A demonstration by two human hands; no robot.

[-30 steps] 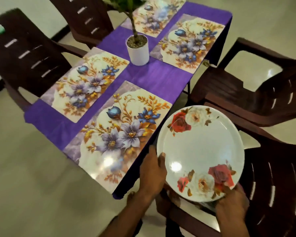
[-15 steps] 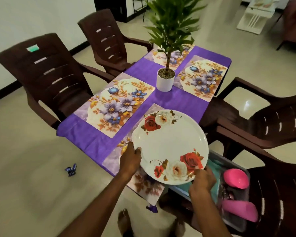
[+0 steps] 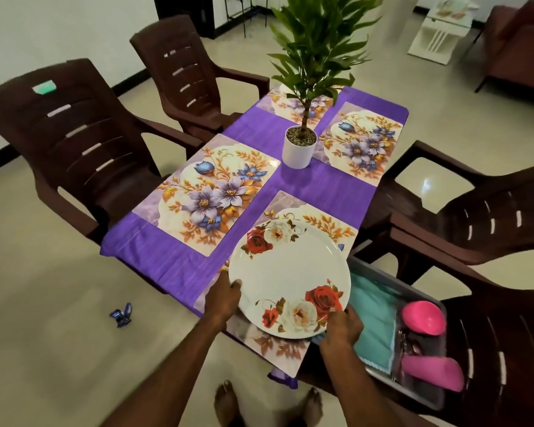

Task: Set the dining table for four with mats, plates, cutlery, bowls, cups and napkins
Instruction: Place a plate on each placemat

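Note:
A white plate with red and white roses [image 3: 290,272] hangs over the near right floral mat [image 3: 327,223]. My left hand [image 3: 224,298] grips its left rim, thumb on top. My right hand [image 3: 341,329] grips its near right rim. Three more floral mats lie on the purple tablecloth [image 3: 167,260]: near left [image 3: 207,192], far right [image 3: 361,143], and far left [image 3: 290,101], partly behind the plant. Whether the plate touches the mat I cannot tell.
A potted plant in a white pot [image 3: 299,147] stands mid-table. Brown chairs [image 3: 74,134] flank both sides. On the near right chair a grey tray [image 3: 426,396] holds teal napkins [image 3: 372,328], a pink bowl [image 3: 423,317], a pink cup [image 3: 435,372] and cutlery. A small blue object [image 3: 121,314] lies on the floor.
Both hands have carried the plate from beside the table's right edge leftward and over the near right mat. The view has pulled back to take in the whole table.

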